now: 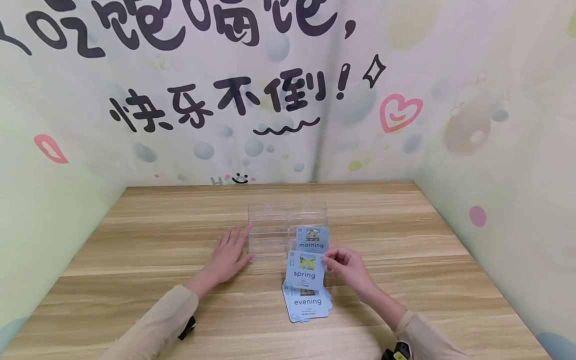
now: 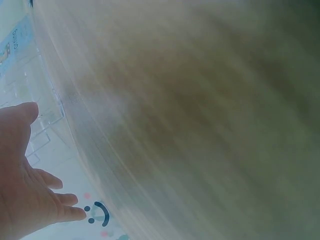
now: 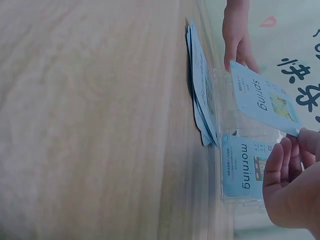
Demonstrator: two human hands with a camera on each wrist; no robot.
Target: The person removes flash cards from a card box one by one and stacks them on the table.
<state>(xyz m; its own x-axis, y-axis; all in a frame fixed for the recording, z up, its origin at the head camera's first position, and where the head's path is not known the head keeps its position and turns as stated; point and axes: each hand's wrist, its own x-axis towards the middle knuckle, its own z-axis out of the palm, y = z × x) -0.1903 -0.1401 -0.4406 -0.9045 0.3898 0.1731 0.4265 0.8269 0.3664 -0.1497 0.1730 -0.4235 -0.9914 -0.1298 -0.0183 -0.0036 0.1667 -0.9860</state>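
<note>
"Spring" card (image 1: pixel 305 270) held above the card pile (image 1: pixel 307 303)

Right hand (image 1: pixel 348 267) pinched its edge, lifting it toward the clear rack (image 1: pixel 281 220); left hand (image 1: pixel 229 255), fingers spread flat, steadied the rack holding the "morning" card (image 1: pixel 312 239).

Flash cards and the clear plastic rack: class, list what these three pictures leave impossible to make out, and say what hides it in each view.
- Pale blue flash card stack, head view: only "evening" on top shows; cards beneath are covered.
- Small print on the "spring" card, head and right wrist views: too small.
- Clear plastic slotted rack, head view: transparent, slot count unclear.
- Left wrist view: wooden table blurred; left hand cut off by the frame edge.
- Right hand, right wrist view: cut off.
</note>
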